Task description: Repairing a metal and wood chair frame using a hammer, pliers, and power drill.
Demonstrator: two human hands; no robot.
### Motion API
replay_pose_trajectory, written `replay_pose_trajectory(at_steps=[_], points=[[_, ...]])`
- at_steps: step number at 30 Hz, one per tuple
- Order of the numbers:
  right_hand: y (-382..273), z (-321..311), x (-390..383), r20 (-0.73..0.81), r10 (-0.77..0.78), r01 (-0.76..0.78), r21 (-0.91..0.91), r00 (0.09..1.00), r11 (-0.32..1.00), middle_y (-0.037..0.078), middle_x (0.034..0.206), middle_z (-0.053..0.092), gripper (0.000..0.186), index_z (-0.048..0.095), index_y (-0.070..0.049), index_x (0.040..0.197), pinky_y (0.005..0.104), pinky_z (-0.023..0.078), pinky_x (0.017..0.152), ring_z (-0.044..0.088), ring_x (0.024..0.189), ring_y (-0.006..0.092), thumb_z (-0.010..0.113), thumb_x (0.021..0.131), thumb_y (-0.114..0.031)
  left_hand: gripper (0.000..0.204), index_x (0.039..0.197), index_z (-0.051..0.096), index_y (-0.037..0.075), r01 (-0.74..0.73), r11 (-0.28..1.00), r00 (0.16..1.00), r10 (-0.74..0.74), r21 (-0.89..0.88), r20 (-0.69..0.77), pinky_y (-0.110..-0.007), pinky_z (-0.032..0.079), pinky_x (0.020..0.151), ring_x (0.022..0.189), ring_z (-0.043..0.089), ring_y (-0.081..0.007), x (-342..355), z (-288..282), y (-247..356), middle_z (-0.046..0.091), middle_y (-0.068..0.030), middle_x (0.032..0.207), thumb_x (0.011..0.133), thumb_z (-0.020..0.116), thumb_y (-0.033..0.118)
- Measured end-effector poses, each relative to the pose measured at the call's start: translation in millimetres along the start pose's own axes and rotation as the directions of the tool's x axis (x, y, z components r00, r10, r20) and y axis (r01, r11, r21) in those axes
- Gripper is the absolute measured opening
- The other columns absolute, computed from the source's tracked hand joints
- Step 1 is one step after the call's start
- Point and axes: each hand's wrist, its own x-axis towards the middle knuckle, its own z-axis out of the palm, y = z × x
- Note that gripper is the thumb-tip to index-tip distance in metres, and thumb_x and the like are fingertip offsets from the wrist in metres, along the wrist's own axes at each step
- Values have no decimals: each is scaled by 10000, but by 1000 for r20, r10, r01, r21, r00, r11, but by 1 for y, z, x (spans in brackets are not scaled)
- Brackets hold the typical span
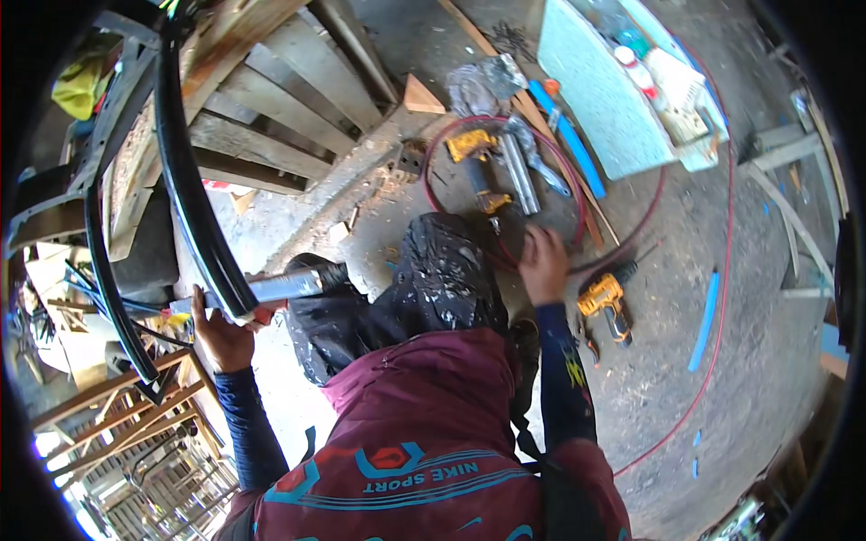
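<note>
My left hand (224, 335) grips a grey metal bar (293, 284) beside the lower end of a black curved rail (194, 189); something red there is partly hidden. My right hand (544, 263) reaches over a coiled red hose (577, 221), fingers slightly apart and curved, with nothing visible in them. Above it lie a yellow power tool (469, 144), a silver cylinder (521, 171) and a grey-blue tool (541, 167). To its right a yellow drill (603, 296) rests on the concrete floor. My paint-spattered dark knee (446, 270) is between my hands.
A wooden slatted frame (280, 113) stands upper left, more black rails (113, 270) at left. A light-blue foam box (600, 90) with bottles sits upper right beside wooden strips and a blue pipe (577, 135). Another blue pipe (704, 320) lies right; timber framing (135, 415) stands lower left.
</note>
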Motion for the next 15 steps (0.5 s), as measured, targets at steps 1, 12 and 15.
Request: replay_pose_trajectory(at_steps=[1,12,15], points=[[-13,37,28,67,9,-16,106,998,994,163,958,661,184,658,-74,1070,467,523,722,646,870,400,660,887,-95,484,1223,620,84,8,1000,1000,-7,22,-14,-413,579,799,914,718,-250,-10,6,1,728,-109,1068,957,618,489],[-71,311,118,220,269,-189,-325,938,927,303,1168,662,932,440,52,1406,513,495,983,628,1140,421,793,751,-509,455,1154,665,53,-140,985,953,107,-99,-283,-473,528,979,1054,689,-291,-100,-60,8,718,-139,1132,967,618,466],[-43,284,127,720,238,-565,252,652,786,196,1105,675,745,510,-48,1314,512,571,810,687,977,334,850,705,-311,701,1344,467,-87,-66,973,978,19,-220,-208,-537,464,1033,1172,602,-438,-103,-87,9,563,-326,1297,974,589,496]])
